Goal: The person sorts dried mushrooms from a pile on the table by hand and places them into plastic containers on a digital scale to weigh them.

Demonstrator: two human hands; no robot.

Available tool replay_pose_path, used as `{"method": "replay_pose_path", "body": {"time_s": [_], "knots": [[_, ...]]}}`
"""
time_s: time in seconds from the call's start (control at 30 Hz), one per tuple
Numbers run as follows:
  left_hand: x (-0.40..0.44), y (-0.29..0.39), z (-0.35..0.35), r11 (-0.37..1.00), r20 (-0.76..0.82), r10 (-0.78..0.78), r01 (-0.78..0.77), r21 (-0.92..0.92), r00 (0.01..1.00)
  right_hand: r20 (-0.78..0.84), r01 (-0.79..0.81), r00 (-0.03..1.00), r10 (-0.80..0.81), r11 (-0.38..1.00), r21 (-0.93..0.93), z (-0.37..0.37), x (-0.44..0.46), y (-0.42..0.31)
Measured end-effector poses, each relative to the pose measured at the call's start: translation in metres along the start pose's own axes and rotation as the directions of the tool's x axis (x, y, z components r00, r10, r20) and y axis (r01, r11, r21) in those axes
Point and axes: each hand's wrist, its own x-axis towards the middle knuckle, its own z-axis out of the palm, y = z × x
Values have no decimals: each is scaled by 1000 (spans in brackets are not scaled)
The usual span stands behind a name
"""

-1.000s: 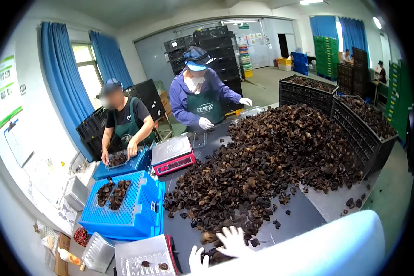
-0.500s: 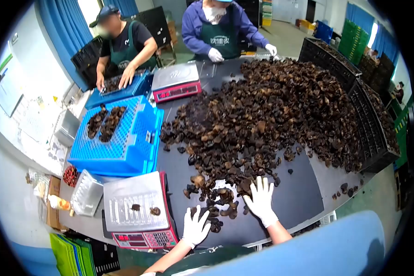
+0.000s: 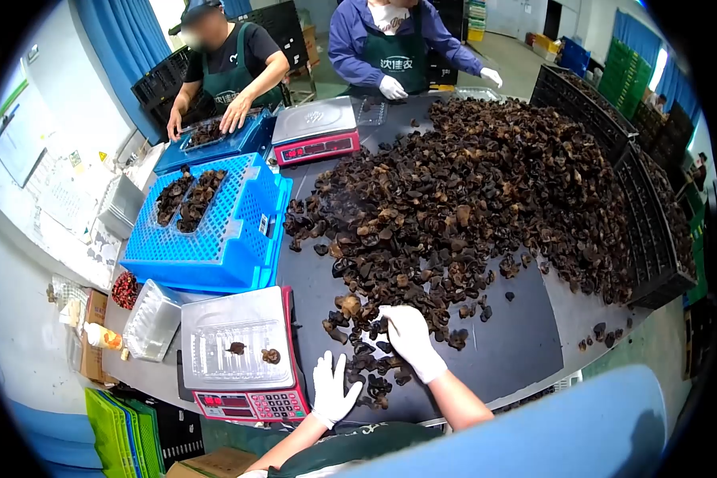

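Observation:
Dark brown, crinkled fungus pieces (image 3: pixel 462 207) lie in a large heap on the dark table mat (image 3: pixel 510 334). My right hand (image 3: pixel 410 338), in a white glove, is at the heap's near edge, fingers bent together over the pieces; what its fingertips hold is hidden. Left of the nearest loose pieces, my left hand (image 3: pixel 333 389) rests with its gloved fingers spread and nothing in it. Beside it stands a red scale (image 3: pixel 251 402), bearing a clear plastic tray (image 3: pixel 239 338) with two small fungus pieces.
A blue crate (image 3: pixel 239 231) with filled trays stands at the left. Beyond it are a second scale (image 3: pixel 315 127) and two co-workers in green aprons. Black crates (image 3: pixel 653 231) line the right side. Stacked clear trays (image 3: pixel 151 319) lie left of the near scale.
My right hand has moved left and its spread fingers have bent together. My left hand has shifted slightly left and down. The far co-worker's raised hand has moved outward.

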Motion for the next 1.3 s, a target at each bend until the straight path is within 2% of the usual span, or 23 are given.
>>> {"method": "replay_pose_path", "body": {"time_s": [0.07, 0.1, 0.13, 0.2, 0.37, 0.5, 0.57, 0.63, 0.73, 0.77, 0.8, 0.83, 0.87, 0.93, 0.97, 1.0, 1.03, 1.07, 1.1, 1.13, 1.2, 1.27, 1.3], "knots": [[-3, -3, 2, 995, 18, -61, 62, -72, 998, 39, 6, 999, 6, 953, -303, 19, 25, 12], [-5, -4, 3, 997, 17, -55, 55, -59, 998, 4, 63, 998, -69, 893, -446, 27, 32, 17], [-7, -5, 5, 998, 16, -51, 52, -46, 999, 143, -6, 986, 89, 866, -500, 29, 44, 16], [-7, -8, 7, 999, 7, -47, 47, -17, 999, 162, -50, 974, 159, 845, -532, 40, 57, 24], [-10, -11, 10, 999, 14, -39, 38, 26, 999, 159, -11, 986, 54, 965, -264, 29, 45, 57], [-10, -10, 12, 999, 8, -39, 39, 38, 999, 108, -208, 972, 207, 978, -7, -4, 38, 49], [-10, -9, 12, 998, 11, -37, 37, 57, 999, 92, -364, 931, 352, 910, 201, -25, 37, 42], [-9, -8, 12, 996, 21, -34, 32, 78, 999, 21, -398, 907, 421, 839, 371, -50, 32, 37], [-7, -11, 11, 1000, -56, -29, 29, -1, 998, 111, -571, 767, 632, 594, 567, -114, 20, 20], [-2, -9, 7, 998, -79, -41, 38, -47, 996, 70, -383, 782, 619, 389, 838, -128, 5, 18], [4, -8, 2, 994, -99, -56, 46, -94, 993, 21, -130, 785, 619, 132, 983, -141, -11, 22], [11, -9, 1, 997, -130, -48, 39, -73, 990, -41, 63, 990, 135, -161, 985, -152, -14, 45], [20, -8, -3, 998, -185, -26, 16, -53, 982, -266, 74, 903, -337, -489, 869, -159, -18, 64], [46, -8, -10, 989, -158, 18, -41, -140, 987, -303, 169, 930, -206, -493, 854, -180, -31, 47], [58, -8, -6, 985, -233, 83, -115, -129, 969, -299, 169, 939, -170, -528, 832, -171, -22, 39], [67, -7, -4, 994, -166, 42, -58, -92, 985, -130, 149, 989, 74, -423, 894, -160, -19, 26], [77, -5, 0, 996, -152, 40, -50, -67, 988, 86, -43, 978, 192, -218, 975, -148, -10, 9], [86, -6, 5, 998, -140, 37, -43, -40, 990, 263, -268, 900, 347, -35, 963, -134, 2, -7], [93, -9, 9, 999, -64, 21, -18, 38, 998, 404, -596, 779, 479, 364, 716, -119, 15, -21], [94, -7, 10, 999, -60, 26, -23, 42, 998, 428, -627, 774, 466, 471, 621, -95, 27, -40], [98, -4, 11, 978, 62, -64, 50, 202, 996, 369, -336, 901, 226, 903, 268, -41, 27, -30], [92, -5, 9, 985, 81, -89, 75, 157, 993, 387, -239, 898, 210, 971, 28, 16, 12, -20], [87, -9, 9, 991, 77, -135, 133, 32, 988, 414, -149, 897, 153, 988, -42, 33, 3, -20]]}}
